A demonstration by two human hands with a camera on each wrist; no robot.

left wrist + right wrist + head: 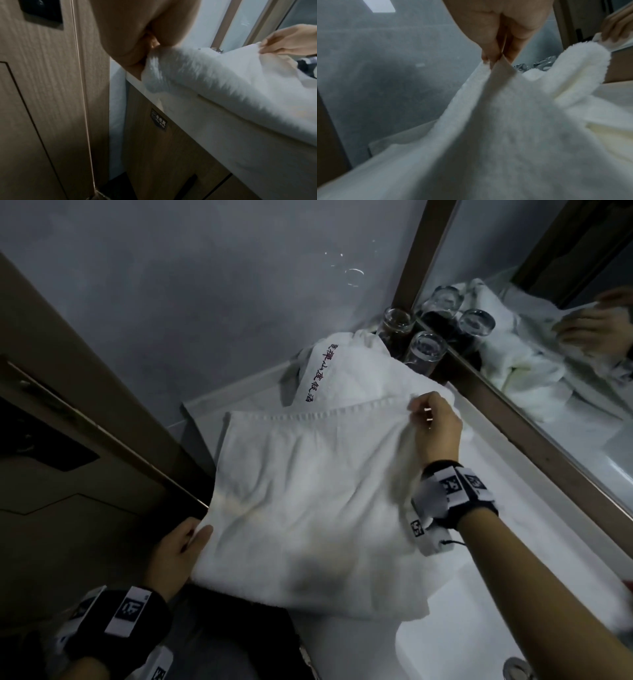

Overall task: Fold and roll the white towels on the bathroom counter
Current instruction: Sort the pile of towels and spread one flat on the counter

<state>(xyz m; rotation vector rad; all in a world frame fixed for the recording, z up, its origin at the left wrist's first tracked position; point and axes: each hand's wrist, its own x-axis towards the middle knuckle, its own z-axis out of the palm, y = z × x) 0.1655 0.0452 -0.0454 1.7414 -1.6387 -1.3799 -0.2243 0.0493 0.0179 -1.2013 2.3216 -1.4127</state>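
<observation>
towel (308, 491): soft, floppy, light; hold it by its corners
right hand (436, 426): pinches the far corner
left hand (174, 556): grips the near edge

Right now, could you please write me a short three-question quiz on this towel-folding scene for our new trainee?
1. True or false: the right hand pinches the far edge of the white towel.
2. Multiple choice: what stands in the corner by the mirror? A) soap bottles B) drinking glasses C) a kettle
3. Short answer: what marks the second towel lying behind the one being handled?

Key
1. True.
2. B.
3. A strip of embroidered characters along its edge.
</observation>
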